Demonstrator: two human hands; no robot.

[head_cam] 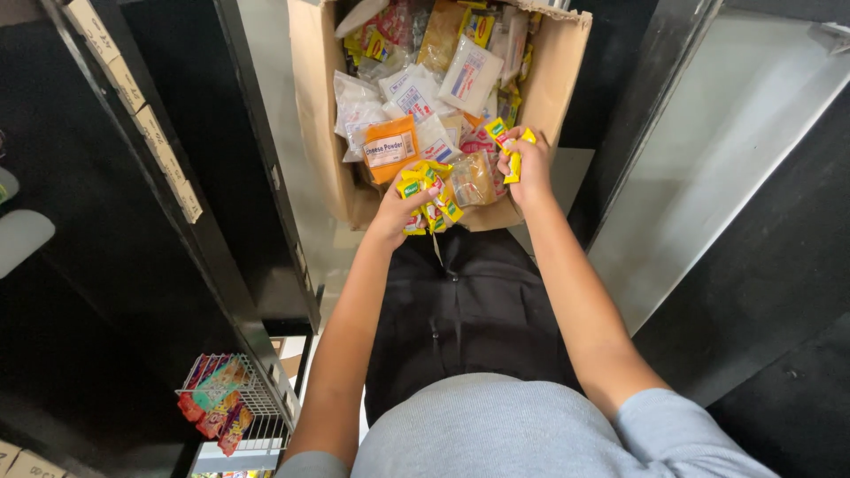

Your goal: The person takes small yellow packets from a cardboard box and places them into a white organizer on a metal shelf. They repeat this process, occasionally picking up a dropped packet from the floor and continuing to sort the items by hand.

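Nearest the camera, a wire basket (252,412) of colourful packets hangs low on the left shelf. Further out, the left hand (396,211) closes its fingers on a bunch of yellow sachets (430,193) at the near edge of the cardboard box (312,97). The right hand (529,166) pinches more yellow sachets (511,146) just inside the box's right wall. Beyond lie an orange powder pouch (390,149) and clear packets.
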